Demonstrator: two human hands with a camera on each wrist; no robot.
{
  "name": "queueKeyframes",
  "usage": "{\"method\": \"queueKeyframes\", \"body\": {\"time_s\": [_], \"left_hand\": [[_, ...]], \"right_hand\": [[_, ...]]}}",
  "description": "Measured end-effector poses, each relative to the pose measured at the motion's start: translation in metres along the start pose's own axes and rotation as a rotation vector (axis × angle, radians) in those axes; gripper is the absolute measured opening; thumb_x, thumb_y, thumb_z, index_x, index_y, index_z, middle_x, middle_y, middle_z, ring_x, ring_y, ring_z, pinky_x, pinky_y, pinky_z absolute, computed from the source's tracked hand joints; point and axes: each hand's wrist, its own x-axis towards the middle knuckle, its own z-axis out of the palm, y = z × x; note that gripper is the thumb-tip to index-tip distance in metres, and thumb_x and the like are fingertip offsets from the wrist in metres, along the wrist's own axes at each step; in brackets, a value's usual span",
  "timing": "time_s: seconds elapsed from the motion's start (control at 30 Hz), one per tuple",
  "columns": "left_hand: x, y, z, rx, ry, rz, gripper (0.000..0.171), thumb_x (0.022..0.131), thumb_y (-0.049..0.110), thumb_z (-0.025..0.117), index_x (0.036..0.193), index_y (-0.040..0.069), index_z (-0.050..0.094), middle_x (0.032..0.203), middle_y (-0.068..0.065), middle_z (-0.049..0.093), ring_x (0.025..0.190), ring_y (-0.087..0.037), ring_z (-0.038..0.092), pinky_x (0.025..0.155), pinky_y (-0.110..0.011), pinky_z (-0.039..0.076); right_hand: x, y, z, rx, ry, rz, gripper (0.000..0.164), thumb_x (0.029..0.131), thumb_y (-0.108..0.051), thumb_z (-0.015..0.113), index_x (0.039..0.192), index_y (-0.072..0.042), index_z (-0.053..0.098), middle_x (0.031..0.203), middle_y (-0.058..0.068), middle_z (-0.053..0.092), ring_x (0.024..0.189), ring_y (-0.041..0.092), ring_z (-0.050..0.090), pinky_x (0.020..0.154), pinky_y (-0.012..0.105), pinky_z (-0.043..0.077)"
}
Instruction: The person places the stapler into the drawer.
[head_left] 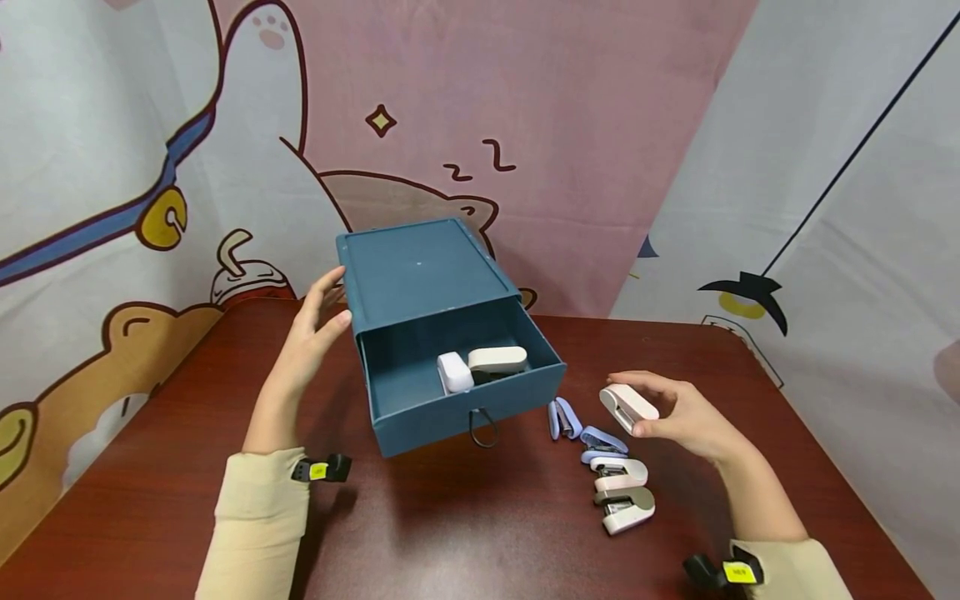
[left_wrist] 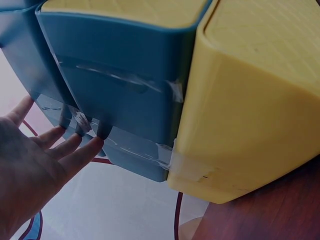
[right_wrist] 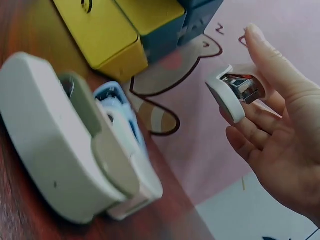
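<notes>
A blue drawer box (head_left: 427, 271) stands in the middle with its front drawer (head_left: 465, 417) pulled out. Inside lie a white stapler (head_left: 498, 359) and a smaller white one (head_left: 454, 372). My left hand (head_left: 311, 333) rests its fingertips against the box's left side; the left wrist view shows these fingers (left_wrist: 75, 152) spread along its taped side. To the right of the drawer, my right hand (head_left: 678, 412) pinches a white stapler (head_left: 628, 407) between thumb and fingers, raised above the table. Its metal inner part faces the camera in the right wrist view.
Several staplers form a row on the brown table (head_left: 480, 533): two lavender-blue ones (head_left: 564, 418), a white one (head_left: 621, 475) and a grey-and-white one (head_left: 626, 510). A yellow box (left_wrist: 245, 110) adjoins the blue ones in the wrist views. A cartoon-printed cloth (head_left: 562, 125) hangs behind.
</notes>
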Motion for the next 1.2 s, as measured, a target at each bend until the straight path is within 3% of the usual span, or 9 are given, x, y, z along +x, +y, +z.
{"method": "queueKeyframes", "body": {"time_s": [0.37, 0.6, 0.93, 1.2], "left_hand": [[0.000, 0.001, 0.000, 0.000, 0.000, 0.000, 0.063, 0.095, 0.017, 0.051, 0.152, 0.015, 0.025, 0.146, -0.015, 0.032, 0.136, -0.030, 0.026, 0.104, -0.059, 0.022], [0.001, -0.001, 0.000, -0.001, -0.010, 0.002, 0.062, 0.096, 0.016, 0.051, 0.152, 0.015, 0.025, 0.147, -0.013, 0.032, 0.137, -0.029, 0.025, 0.104, -0.058, 0.023], [0.000, -0.001, 0.002, -0.010, -0.006, -0.008, 0.062, 0.096, 0.017, 0.051, 0.152, 0.016, 0.025, 0.147, -0.014, 0.032, 0.137, -0.029, 0.025, 0.104, -0.058, 0.022], [0.000, 0.000, 0.001, -0.007, -0.003, -0.003, 0.062, 0.096, 0.016, 0.051, 0.152, 0.015, 0.025, 0.147, -0.015, 0.032, 0.137, -0.030, 0.026, 0.104, -0.058, 0.022]], "right_hand": [[0.006, -0.044, 0.008, -0.057, 0.142, -0.050, 0.065, 0.071, 0.003, 0.077, 0.131, -0.008, 0.058, 0.118, 0.003, 0.060, 0.091, 0.024, 0.053, 0.067, 0.031, 0.049], [0.011, -0.075, 0.016, -0.037, 0.178, -0.101, 0.064, 0.071, 0.006, 0.076, 0.131, -0.006, 0.058, 0.124, 0.005, 0.058, 0.090, 0.025, 0.053, 0.066, 0.031, 0.050], [0.023, -0.127, 0.026, -0.053, 0.241, -0.172, 0.067, 0.068, 0.008, 0.077, 0.131, -0.008, 0.059, 0.116, 0.006, 0.060, 0.086, 0.024, 0.053, 0.064, 0.028, 0.048], [0.044, -0.157, 0.043, 0.010, 0.245, -0.184, 0.063, 0.074, 0.006, 0.077, 0.132, -0.011, 0.058, 0.119, 0.010, 0.057, 0.094, 0.027, 0.052, 0.066, 0.028, 0.051]]}}
